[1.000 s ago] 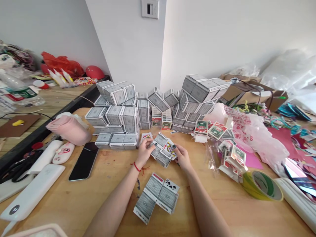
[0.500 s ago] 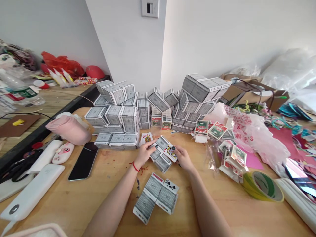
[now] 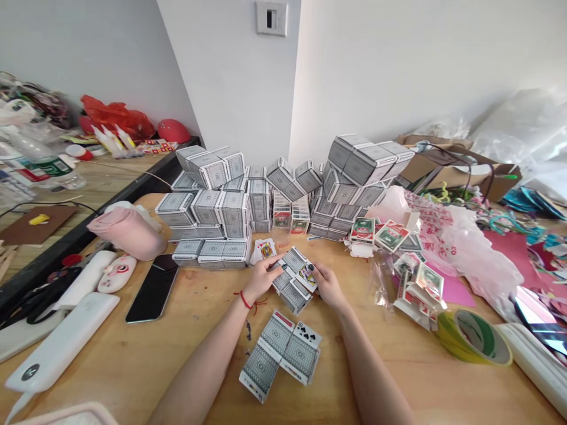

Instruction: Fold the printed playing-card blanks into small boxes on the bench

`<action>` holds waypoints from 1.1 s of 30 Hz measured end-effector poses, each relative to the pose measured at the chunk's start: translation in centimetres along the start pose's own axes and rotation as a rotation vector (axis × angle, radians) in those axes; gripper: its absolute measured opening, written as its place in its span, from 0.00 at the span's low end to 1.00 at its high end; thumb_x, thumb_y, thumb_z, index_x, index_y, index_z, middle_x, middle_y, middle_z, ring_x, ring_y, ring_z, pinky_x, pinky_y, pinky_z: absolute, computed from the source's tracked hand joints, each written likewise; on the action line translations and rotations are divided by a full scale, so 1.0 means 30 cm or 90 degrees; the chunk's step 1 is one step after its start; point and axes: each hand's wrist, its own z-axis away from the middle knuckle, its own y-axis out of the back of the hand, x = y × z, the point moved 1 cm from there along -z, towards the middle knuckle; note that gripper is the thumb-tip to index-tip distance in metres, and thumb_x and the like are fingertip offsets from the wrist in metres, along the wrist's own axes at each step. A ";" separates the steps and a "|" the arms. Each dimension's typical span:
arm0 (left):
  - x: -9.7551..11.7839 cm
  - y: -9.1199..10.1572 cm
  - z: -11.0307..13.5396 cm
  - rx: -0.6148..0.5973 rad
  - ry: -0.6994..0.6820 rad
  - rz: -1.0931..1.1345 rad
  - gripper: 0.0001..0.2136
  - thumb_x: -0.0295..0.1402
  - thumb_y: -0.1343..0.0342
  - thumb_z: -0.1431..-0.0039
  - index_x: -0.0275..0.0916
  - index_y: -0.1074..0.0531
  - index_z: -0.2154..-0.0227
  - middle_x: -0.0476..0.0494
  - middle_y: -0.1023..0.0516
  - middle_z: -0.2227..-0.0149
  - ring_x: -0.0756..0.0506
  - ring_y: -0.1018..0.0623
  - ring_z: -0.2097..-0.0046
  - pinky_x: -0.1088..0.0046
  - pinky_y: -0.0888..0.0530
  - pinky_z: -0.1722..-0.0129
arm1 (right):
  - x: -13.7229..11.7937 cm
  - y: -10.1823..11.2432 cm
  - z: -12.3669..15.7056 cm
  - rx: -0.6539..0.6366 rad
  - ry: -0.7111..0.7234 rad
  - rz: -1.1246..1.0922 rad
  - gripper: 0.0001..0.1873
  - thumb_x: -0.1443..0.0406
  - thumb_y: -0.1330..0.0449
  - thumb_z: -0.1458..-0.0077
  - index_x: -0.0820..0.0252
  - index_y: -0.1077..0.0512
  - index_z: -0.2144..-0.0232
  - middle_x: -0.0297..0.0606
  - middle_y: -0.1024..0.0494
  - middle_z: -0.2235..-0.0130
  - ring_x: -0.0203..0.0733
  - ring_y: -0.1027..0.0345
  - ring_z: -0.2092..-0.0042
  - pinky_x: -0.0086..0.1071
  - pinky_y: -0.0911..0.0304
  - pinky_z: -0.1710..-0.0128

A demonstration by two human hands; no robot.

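Note:
Between my hands is a piece built of folded playing cards [image 3: 294, 293], grey patterned backs outward. My left hand [image 3: 263, 277] grips its left side, thumb on top. My right hand [image 3: 328, 283] pinches a face card [image 3: 307, 275] at the piece's right side; how far the card is tucked in I cannot tell. Nearer to me lies a second folded-card piece [image 3: 280, 348] with a ten of spades [image 3: 305, 334] showing. Beyond my left hand, loose face-up cards [image 3: 264, 249] rest on the table. Stacked card blocks [image 3: 217, 206] stand behind, with more card blocks [image 3: 354, 177] to the right.
On the left lie a black phone [image 3: 153, 289], a white power bank [image 3: 62, 342] and a pink roll [image 3: 127, 230]. To the right are opened card boxes [image 3: 420, 289], yellow tape [image 3: 473, 336] and a crumpled plastic bag [image 3: 460, 242]. Two card packs [image 3: 299, 221] stand at the back centre.
The view has shifted slightly. The face card sits lower against the folded-card piece, with less of its face showing. Both hands keep their hold.

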 end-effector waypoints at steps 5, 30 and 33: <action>0.005 -0.005 0.004 -0.004 -0.006 -0.007 0.20 0.29 0.45 0.53 0.37 0.31 0.54 0.42 0.28 0.52 0.43 0.28 0.53 0.64 0.33 0.51 | 0.012 0.003 -0.007 0.012 0.043 0.051 0.21 0.49 0.49 0.51 0.61 0.33 0.68 0.32 0.35 0.78 0.33 0.46 0.79 0.27 0.49 0.82; 0.024 -0.012 0.006 -0.040 0.094 0.099 0.13 0.32 0.42 0.56 0.34 0.30 0.65 0.44 0.23 0.68 0.47 0.25 0.65 0.73 0.31 0.66 | -0.009 0.000 -0.009 0.059 0.081 0.056 0.17 0.51 0.46 0.53 0.60 0.36 0.76 0.32 0.36 0.77 0.35 0.44 0.74 0.27 0.45 0.74; 0.020 -0.024 0.003 -0.071 0.104 0.094 0.15 0.34 0.41 0.56 0.34 0.30 0.64 0.44 0.24 0.69 0.48 0.25 0.67 0.74 0.31 0.67 | -0.019 -0.005 -0.005 0.046 0.068 0.058 0.18 0.50 0.45 0.54 0.60 0.37 0.79 0.30 0.38 0.79 0.33 0.46 0.76 0.27 0.47 0.76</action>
